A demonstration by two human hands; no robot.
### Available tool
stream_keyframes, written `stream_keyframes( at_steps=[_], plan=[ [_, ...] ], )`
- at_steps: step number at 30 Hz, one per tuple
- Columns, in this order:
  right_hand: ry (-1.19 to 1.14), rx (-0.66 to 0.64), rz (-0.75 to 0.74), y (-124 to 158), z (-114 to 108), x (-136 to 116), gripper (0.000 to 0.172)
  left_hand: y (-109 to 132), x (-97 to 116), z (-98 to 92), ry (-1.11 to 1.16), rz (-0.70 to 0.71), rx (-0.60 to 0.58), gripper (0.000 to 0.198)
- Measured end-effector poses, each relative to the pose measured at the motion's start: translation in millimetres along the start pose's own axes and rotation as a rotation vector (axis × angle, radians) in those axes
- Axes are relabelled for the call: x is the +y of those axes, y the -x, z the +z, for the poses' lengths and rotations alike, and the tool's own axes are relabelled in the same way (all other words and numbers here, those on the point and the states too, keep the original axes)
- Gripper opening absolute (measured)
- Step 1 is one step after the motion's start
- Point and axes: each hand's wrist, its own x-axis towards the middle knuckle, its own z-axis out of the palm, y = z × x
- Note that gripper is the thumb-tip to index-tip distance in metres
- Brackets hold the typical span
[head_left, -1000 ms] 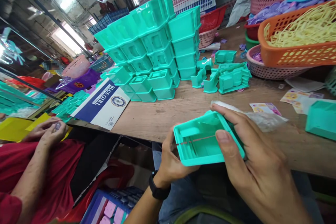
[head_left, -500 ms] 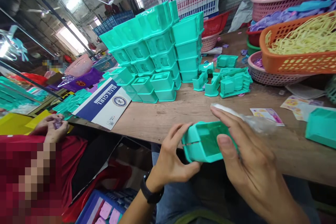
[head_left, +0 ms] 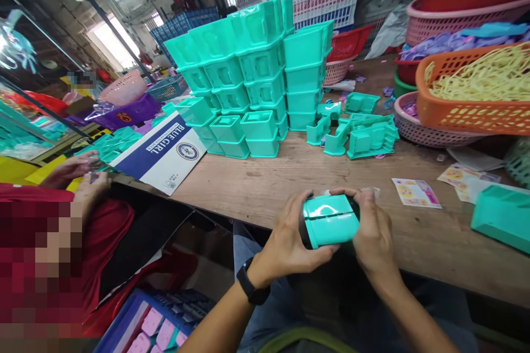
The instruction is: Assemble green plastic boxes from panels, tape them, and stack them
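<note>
A teal plastic box (head_left: 331, 222) with a dark seam across its face is held between my two hands, above the table's front edge. My left hand (head_left: 292, 234) wraps its left side, thumb beneath and fingers on top. On the right side, my right hand (head_left: 375, 231) grips it with fingers curled round the edge. A bit of clear plastic (head_left: 371, 192) shows by the right fingertips. Beyond the hands, a tall stack of teal boxes (head_left: 260, 66) stands on the wooden table (head_left: 248, 187), with loose teal parts (head_left: 370, 135) to its right.
A white and blue carton (head_left: 161, 151) leans at the table's left edge. Baskets, one orange (head_left: 467, 110), crowd the right. Printed cards (head_left: 416, 193) and a teal piece (head_left: 503, 218) lie right. Another person's hands (head_left: 85, 174) are at left; a blue crate (head_left: 136, 325) is below.
The teal box has turned so its seamed outer face shows instead of its open inside. My right hand has moved from hovering beside it to gripping it. The view has shifted slightly.
</note>
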Motion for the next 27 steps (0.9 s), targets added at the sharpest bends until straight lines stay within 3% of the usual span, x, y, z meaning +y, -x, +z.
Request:
stream_keyframes(
  at_steps=[3, 9, 13, 21, 24, 27],
  plan=[
    [0.045, -0.023, -0.063, -2.7, -3.1, -0.7, 0.068, -3.5, -4.0, 2.2, 0.017, -0.020, 0.006, 0.086],
    [0.208, -0.089, -0.456, -5.1, -9.7, -11.1, 0.048, -8.8, 3.5, 1.1, -0.026, -0.008, -0.006, 0.075],
    [0.219, 0.009, -0.494, -4.8, -7.8, -7.8, 0.050, -8.3, 4.1, 5.9, -0.014, 0.004, 0.008, 0.070],
    [0.192, -0.008, -0.387, -5.5, -7.9, -3.3, 0.050, -9.3, 1.1, 8.7, -0.019, 0.031, 0.032, 0.072],
    [0.279, -0.034, -0.497, -4.7, -9.7, -5.4, 0.050, -9.3, 0.2, 8.3, -0.037, 0.029, 0.027, 0.070],
    [0.559, -0.101, -0.671, -3.5, -11.7, -11.1, 0.052, -9.5, -0.5, 9.5, -0.034, 0.046, 0.010, 0.067]
  ],
)
